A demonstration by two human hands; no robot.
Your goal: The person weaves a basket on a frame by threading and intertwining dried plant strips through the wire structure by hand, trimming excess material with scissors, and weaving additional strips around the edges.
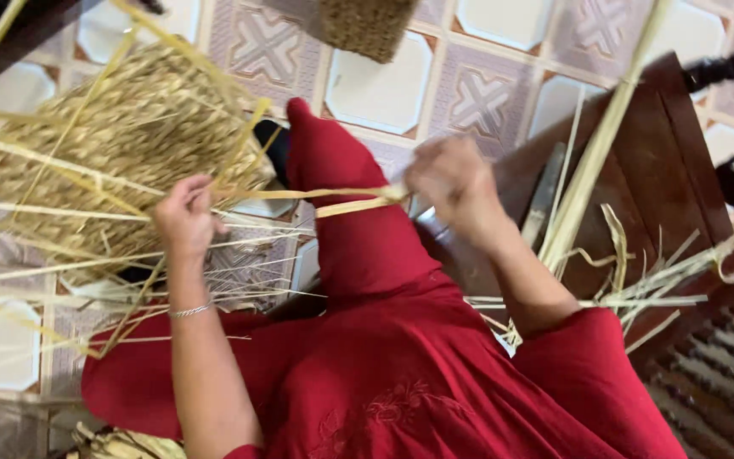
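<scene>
Head view: we are looking down on a person in a red garment (401, 365) weaving pale straw. Our left hand (184, 223), at centre left of the frame, is closing its fingers on the edge of a half-woven mat (121, 144), which is filling the upper left with loose strands fanning outward. Our right hand (452, 183), at upper centre, is pinching the end of a flat yellow strand (333, 200); that strand is stretching taut across the frame between the two hands, which are held well apart. A thin bracelet (190, 310) is circling the left wrist. At right, a dark wooden stool (647, 161) is carrying a bundle of spare straw (630, 289), with one long stalk (605, 136) leaning up toward the top edge. Patterned floor tiles (477, 98) are showing behind. Motion is blurring the right hand slightly.
</scene>
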